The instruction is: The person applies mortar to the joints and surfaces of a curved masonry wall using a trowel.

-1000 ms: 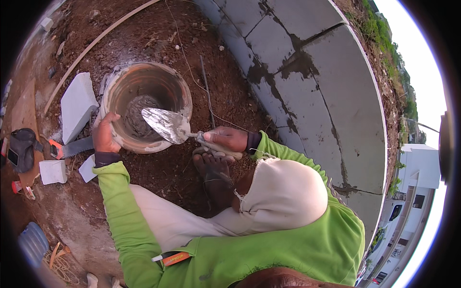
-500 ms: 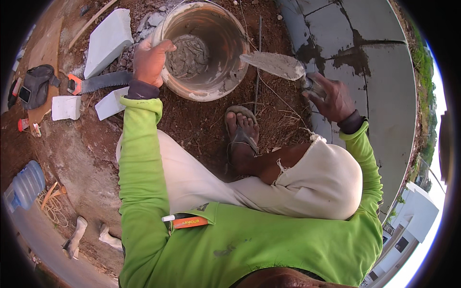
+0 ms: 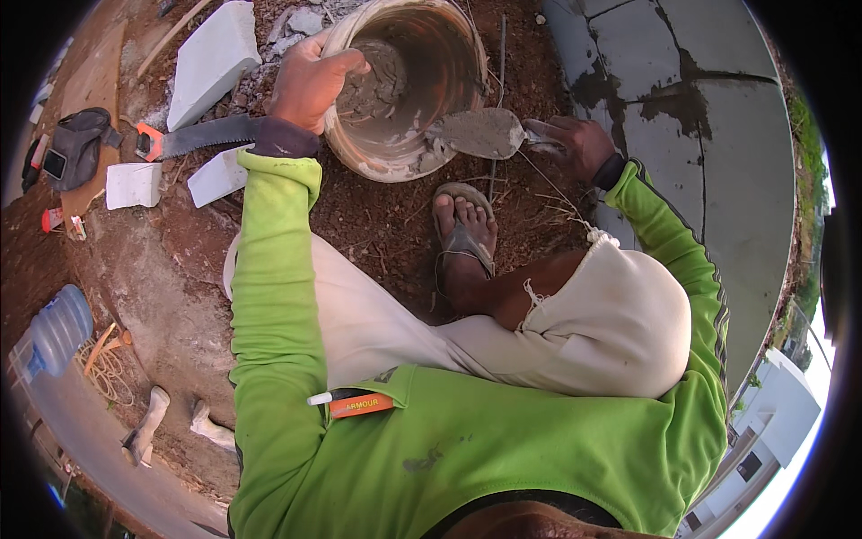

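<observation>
My left hand is closed on the left rim of a bucket, which tilts toward me. Grey wet mortar lies at its bottom and smears its inner wall. In my right hand I grip the handle of a trowel. The trowel's mortar-coated blade points left, its tip over the bucket's near right rim. A grey block wall with dark mortar patches at its joints stands right of my right hand.
Left of the bucket lie a handsaw, a large pale block and smaller block pieces. A black bag rests on a wooden board. Farther down are a water jug and rope. My sandalled foot stands below the bucket.
The trowel has moved left and slightly down with my right hand, from beside the wall to the bucket's rim. My left hand keeps its hold on the bucket.
</observation>
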Action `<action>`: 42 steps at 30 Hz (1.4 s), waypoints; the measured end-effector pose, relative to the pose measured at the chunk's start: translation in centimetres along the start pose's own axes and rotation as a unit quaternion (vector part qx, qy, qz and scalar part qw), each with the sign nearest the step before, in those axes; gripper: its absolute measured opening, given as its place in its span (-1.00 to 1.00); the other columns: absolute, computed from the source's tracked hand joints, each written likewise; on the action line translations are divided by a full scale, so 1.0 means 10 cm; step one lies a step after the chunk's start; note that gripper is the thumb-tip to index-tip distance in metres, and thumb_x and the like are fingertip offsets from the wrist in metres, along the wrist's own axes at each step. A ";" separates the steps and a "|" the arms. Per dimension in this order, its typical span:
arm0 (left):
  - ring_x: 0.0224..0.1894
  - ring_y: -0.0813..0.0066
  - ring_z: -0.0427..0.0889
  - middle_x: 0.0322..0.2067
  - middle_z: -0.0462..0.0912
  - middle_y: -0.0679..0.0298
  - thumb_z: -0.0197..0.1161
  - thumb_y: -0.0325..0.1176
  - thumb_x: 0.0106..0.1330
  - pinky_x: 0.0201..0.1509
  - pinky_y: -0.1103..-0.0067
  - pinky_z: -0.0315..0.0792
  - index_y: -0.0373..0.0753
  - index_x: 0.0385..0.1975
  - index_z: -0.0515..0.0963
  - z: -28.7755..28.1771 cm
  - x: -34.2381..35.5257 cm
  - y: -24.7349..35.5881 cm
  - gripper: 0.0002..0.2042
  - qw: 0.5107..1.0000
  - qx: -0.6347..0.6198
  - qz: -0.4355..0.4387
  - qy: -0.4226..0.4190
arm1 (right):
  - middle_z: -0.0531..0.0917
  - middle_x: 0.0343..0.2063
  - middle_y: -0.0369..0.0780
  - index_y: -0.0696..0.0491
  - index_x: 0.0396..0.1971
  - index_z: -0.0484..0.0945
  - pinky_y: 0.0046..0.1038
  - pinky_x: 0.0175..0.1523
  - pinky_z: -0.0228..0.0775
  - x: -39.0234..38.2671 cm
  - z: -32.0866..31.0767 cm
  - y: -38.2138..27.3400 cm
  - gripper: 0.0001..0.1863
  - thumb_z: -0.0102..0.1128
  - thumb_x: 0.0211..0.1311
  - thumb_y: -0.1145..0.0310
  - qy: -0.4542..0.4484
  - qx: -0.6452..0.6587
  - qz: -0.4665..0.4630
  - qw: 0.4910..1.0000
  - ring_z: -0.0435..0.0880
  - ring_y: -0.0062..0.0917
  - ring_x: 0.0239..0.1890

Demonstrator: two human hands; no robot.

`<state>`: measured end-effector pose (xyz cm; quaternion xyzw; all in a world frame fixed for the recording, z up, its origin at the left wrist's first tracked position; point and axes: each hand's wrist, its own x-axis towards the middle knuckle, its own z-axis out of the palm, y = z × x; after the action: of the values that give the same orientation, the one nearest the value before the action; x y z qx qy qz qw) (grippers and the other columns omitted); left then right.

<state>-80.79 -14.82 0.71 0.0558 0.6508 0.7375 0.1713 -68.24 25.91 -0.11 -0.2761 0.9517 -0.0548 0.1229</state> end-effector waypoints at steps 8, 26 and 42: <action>-0.12 0.42 0.65 -0.15 0.68 0.19 0.30 -0.53 0.17 0.05 0.50 0.53 -0.42 0.08 0.53 -0.01 0.09 0.03 -0.58 0.995 -0.039 -0.064 0.068 | 0.73 -0.22 -0.04 0.06 0.19 0.56 -0.28 -0.07 0.56 -0.08 0.38 -0.47 -0.47 0.39 0.22 0.28 0.060 0.297 0.007 0.953 0.74 -0.19 -0.22; -0.07 0.29 0.59 -0.07 0.61 0.10 0.42 -0.52 0.04 0.08 0.35 0.48 -0.47 -0.06 0.58 -0.50 0.28 -0.21 -0.59 0.950 -0.204 -0.204 0.119 | 0.65 -0.39 -0.15 -0.11 0.23 0.56 -0.23 -0.28 0.52 -0.28 0.34 -0.08 -0.42 0.40 0.15 0.28 0.185 0.082 0.072 0.977 0.66 -0.19 -0.38; -0.07 0.34 0.66 -0.04 0.65 0.19 0.19 -0.57 0.22 0.04 0.42 0.56 -0.36 0.15 0.51 -0.53 0.14 -0.24 -0.56 0.980 -0.150 -0.115 0.069 | 0.69 -0.38 -0.21 0.21 -0.05 0.62 -0.48 -0.22 0.48 -0.34 0.08 -0.40 -0.63 0.36 0.34 0.21 0.257 0.332 0.220 0.881 0.55 -0.62 -0.40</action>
<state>-83.30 -19.11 -2.58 -0.0967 0.5453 0.8041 0.2161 -63.16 24.33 0.52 0.0215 0.9123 -0.4076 -0.0327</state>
